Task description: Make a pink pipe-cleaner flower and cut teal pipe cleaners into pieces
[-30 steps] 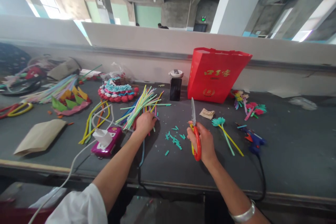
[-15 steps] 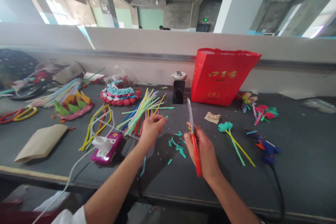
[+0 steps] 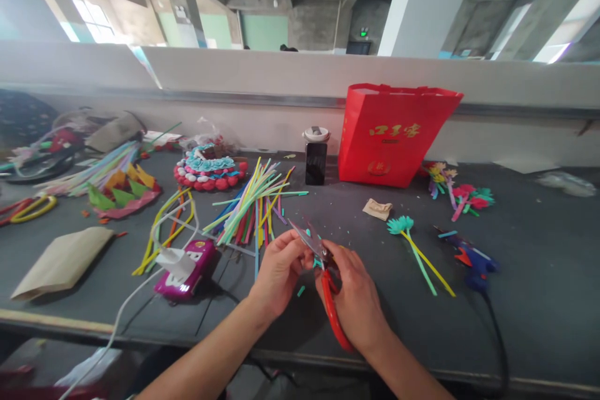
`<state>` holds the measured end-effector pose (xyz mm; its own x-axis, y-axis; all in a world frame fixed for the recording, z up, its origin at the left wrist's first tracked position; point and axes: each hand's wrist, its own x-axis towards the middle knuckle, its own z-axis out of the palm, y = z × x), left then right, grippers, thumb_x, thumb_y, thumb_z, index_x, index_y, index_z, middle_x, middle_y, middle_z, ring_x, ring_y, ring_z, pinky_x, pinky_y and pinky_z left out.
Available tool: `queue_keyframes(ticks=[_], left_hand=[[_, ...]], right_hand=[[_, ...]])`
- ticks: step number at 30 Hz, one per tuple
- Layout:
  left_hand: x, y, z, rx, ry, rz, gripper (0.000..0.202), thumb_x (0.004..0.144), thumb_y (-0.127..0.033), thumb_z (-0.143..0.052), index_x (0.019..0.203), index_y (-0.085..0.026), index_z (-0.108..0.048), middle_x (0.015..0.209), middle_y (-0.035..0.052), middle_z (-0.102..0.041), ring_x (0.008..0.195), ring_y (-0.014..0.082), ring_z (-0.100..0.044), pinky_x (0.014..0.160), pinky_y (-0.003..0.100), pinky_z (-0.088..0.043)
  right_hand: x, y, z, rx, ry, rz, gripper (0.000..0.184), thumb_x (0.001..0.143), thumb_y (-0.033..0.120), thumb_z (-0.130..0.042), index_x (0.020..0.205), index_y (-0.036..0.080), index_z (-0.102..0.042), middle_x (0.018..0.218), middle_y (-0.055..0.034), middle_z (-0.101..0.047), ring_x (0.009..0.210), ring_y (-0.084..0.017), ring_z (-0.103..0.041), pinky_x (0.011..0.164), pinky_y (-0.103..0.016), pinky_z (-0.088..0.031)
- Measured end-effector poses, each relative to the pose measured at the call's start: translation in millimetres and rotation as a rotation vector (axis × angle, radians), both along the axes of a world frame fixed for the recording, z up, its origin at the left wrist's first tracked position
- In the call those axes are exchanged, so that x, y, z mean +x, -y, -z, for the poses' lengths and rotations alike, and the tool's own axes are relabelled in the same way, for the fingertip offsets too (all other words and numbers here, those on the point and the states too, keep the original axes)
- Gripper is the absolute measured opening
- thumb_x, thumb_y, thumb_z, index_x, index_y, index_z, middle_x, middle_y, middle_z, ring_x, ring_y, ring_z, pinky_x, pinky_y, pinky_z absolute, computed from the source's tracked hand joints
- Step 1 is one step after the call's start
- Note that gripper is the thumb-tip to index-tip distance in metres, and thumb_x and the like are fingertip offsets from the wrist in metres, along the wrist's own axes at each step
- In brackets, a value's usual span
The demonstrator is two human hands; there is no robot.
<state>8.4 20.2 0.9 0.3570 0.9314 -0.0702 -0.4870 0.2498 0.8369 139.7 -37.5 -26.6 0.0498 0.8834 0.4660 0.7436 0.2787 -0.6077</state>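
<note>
My right hand [image 3: 360, 290] grips red-handled scissors [image 3: 334, 312], their blades spread and pointing up to the left. Close beside the blades, my left hand [image 3: 280, 272] has its fingertips pinched together; whatever they hold is too small to make out. Small teal cut pieces [image 3: 300, 291] lie on the dark table, partly hidden by the hands and scissors. Beyond my left hand is a loose pile of coloured pipe cleaners [image 3: 255, 200]. To the right of my right hand lies a teal fuzzy flower [image 3: 400, 225] with green and yellow stems.
A blue glue gun [image 3: 475, 262] with a black cord lies at right. Behind stand a red bag [image 3: 394, 137] and a phone [image 3: 315, 164] leaning on a cup. A purple power strip [image 3: 182, 281] with a white cable and a paper packet [image 3: 63, 259] are at left.
My left hand has moved right and down to the scissors. The right hand has brought the scissors down and left, and their blades now spread and tilt left.
</note>
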Motion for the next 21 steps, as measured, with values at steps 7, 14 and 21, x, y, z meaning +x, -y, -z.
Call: queue_keyframes(ticks=[7, 14, 21], left_hand=[[-2, 1, -3.0, 0.041, -0.008, -0.028, 0.016, 0.073, -0.028, -0.074, 0.069, -0.016, -0.063, 0.055, -0.0017, -0.058, 0.052, 0.0087, -0.049, 0.061, 0.022, -0.041], [-1, 3, -2.9, 0.038, -0.028, -0.046, 0.017, 0.07, -0.028, -0.076, 0.067, -0.016, -0.064, 0.056, -0.0012, -0.06, 0.053, 0.0091, -0.051, 0.061, 0.022, -0.042], [-2, 4, -6.1, 0.031, -0.055, -0.062, 0.019, 0.069, -0.031, -0.076, 0.066, -0.017, -0.064, 0.056, -0.0013, -0.059, 0.052, 0.0095, -0.05, 0.059, 0.023, -0.042]], right_hand=[[0, 0, 2.9, 0.024, 0.02, 0.015, 0.057, 0.075, 0.005, -0.054, 0.129, 0.021, -0.05, 0.11, -0.0089, -0.063, 0.104, -0.027, -0.059, 0.09, -0.044, -0.052], [2, 0, 9.2, 0.063, 0.019, 0.056, 0.054, 0.073, 0.004, -0.053, 0.124, 0.022, -0.055, 0.108, -0.0082, -0.067, 0.098, -0.025, -0.064, 0.084, -0.04, -0.055], [3, 0, 11.9, 0.072, -0.015, 0.061, 0.05, 0.075, 0.007, -0.051, 0.122, 0.024, -0.059, 0.102, -0.0068, -0.071, 0.088, -0.023, -0.069, 0.079, -0.035, -0.056]])
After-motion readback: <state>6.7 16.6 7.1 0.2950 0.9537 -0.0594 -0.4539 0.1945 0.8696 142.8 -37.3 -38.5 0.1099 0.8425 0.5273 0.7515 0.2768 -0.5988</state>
